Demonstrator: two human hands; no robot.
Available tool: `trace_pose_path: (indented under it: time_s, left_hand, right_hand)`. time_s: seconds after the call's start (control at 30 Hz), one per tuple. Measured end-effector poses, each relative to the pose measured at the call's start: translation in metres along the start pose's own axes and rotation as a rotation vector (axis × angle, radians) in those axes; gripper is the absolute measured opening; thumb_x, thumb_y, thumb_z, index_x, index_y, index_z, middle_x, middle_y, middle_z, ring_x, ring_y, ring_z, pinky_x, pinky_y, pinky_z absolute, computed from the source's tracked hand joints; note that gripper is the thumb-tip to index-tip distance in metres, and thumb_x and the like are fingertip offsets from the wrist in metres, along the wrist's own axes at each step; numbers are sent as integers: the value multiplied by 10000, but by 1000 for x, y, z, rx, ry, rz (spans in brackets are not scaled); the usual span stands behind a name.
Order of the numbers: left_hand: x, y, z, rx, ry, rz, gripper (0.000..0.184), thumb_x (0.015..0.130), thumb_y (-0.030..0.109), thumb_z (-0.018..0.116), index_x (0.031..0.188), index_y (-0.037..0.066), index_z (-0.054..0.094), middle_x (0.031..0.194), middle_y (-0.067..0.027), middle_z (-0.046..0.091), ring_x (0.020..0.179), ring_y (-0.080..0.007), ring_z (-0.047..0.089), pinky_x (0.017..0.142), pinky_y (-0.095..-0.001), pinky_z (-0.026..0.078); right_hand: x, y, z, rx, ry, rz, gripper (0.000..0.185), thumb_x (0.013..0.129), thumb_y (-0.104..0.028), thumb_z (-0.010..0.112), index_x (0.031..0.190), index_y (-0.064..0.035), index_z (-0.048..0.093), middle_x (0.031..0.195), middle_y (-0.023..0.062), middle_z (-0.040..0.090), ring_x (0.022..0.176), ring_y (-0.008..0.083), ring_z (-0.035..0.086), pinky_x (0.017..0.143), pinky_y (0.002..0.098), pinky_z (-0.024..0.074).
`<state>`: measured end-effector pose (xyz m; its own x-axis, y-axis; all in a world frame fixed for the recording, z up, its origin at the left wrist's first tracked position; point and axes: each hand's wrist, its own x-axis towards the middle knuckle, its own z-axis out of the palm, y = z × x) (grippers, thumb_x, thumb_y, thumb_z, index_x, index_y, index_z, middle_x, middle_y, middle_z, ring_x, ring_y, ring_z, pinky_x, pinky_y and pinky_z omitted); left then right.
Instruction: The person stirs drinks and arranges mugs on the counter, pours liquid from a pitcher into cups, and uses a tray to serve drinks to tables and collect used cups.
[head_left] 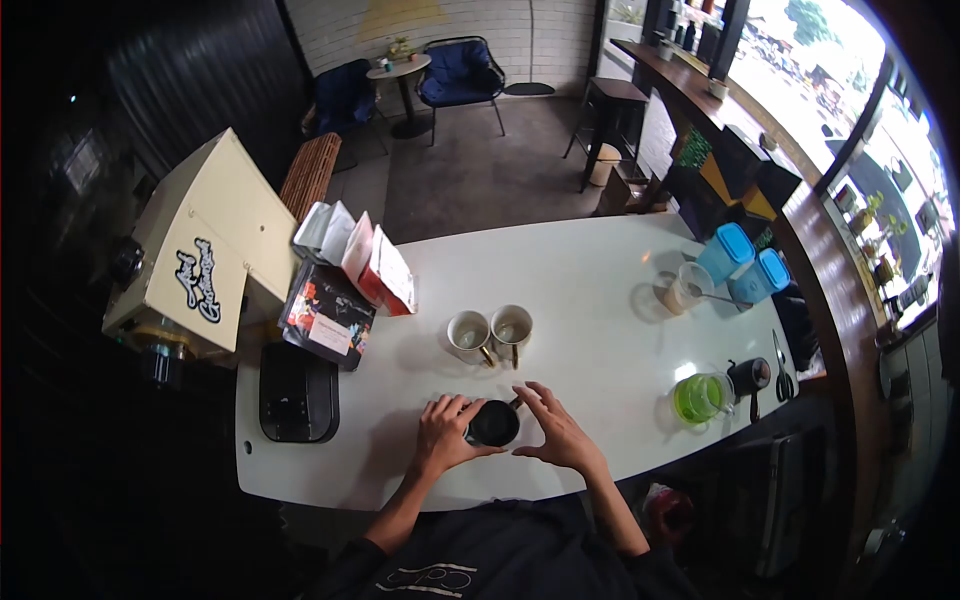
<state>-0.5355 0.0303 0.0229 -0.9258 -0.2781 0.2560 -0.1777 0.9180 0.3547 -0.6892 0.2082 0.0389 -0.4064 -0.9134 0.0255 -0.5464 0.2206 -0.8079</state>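
A dark mug point(494, 425) stands on the white table near its front edge, its handle turned to the upper right. My left hand point(446, 437) is curled round the mug's left side, with the thumb along the near rim. On the other side, my right hand point(560, 438) has thumb and fingers spread apart close to the handle, holding nothing. Just beyond stand two light mugs side by side, a left one point(467, 336) and a right one point(512, 328), their handles pointing toward me.
A cream machine point(200, 245) and a black tray point(300, 393) occupy the left, beside upright bags point(385, 272) and a floral dark packet point(328, 318). Rightward are blue-lidded containers point(727, 255), a clear cup point(688, 290), a green-filled jug point(700, 398) and scissors point(781, 372).
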Motion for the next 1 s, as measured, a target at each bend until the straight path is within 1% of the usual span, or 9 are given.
trace_pose_path:
  time_s: [0.03, 0.17, 0.37, 0.43, 0.57, 0.6, 0.7, 0.73, 1.0]
  left_hand:
    - [5, 8, 5, 0, -15, 24, 770, 574, 617, 806, 1137, 108, 677, 976, -40, 621, 942, -226, 589, 831, -393, 462]
    - [27, 35, 23, -2, -49, 110, 773, 539, 597, 830, 1138, 132, 678, 962, -16, 618, 928, -215, 593, 818, -387, 466]
    - [61, 71, 47, -16, -81, 180, 758, 581, 610, 799, 1151, 128, 667, 950, -31, 604, 922, -217, 584, 803, -386, 461]
    - [73, 84, 55, -10, -74, 177, 759, 580, 621, 797, 1142, 128, 669, 944, -33, 604, 914, -220, 584, 796, -386, 463]
    - [98, 109, 74, 13, -18, 139, 770, 572, 649, 795, 1127, 129, 671, 924, -35, 604, 889, -226, 586, 776, -388, 469]
    - [105, 113, 79, 9, 1, 144, 766, 569, 652, 797, 1115, 129, 672, 906, -39, 602, 868, -232, 589, 757, -393, 476]
    - [126, 128, 91, 12, 30, 123, 752, 553, 626, 818, 1091, 120, 677, 913, -55, 616, 869, -249, 602, 733, -411, 487]
    - [133, 133, 93, 12, 35, 111, 743, 540, 606, 834, 1075, 112, 688, 908, -57, 626, 868, -252, 607, 731, -406, 490]
    - [148, 151, 103, 19, 72, 21, 741, 529, 575, 855, 1074, 96, 700, 863, -48, 624, 819, -241, 582, 715, -389, 480]
  right_hand:
    - [-7, 4, -1, -7, -54, 1, 993, 656, -213, 869, 1476, -119, 318, 1463, 194, 336, 1305, 397, 408, 1047, 446, 413]
    - [-31, 29, -5, -24, 23, 9, 901, 668, -196, 856, 1426, -76, 385, 1441, 182, 383, 1293, 383, 432, 1046, 430, 417]
    - [-61, 50, -31, -35, 184, 96, 882, 678, -188, 849, 1423, -78, 391, 1426, 192, 399, 1282, 383, 449, 1042, 422, 419]
    - [-74, 47, -43, -43, 326, 127, 856, 705, -172, 832, 1431, -89, 386, 1429, 194, 393, 1283, 385, 450, 1032, 423, 426]
    - [-110, 48, -68, 22, 380, 315, 750, 761, -132, 781, 1410, -85, 409, 1364, 182, 432, 1120, 354, 572, 946, 404, 487]
    - [-119, 52, -73, -34, 463, 283, 649, 770, -121, 773, 1346, -65, 478, 1267, 166, 511, 1016, 310, 619, 884, 388, 512]
    - [-147, 51, -99, 2, 552, 356, 533, 775, -110, 768, 1257, -41, 552, 1146, 152, 589, 962, 281, 640, 843, 380, 515]
    - [-154, 45, -110, -2, 643, 353, 392, 782, -73, 752, 1141, -5, 612, 1007, 141, 639, 891, 260, 657, 803, 362, 516]
    - [-205, 71, -164, -64, 895, 290, 166, 820, 8, 677, 981, 45, 653, 821, 134, 661, 754, 209, 672, 717, 303, 518]
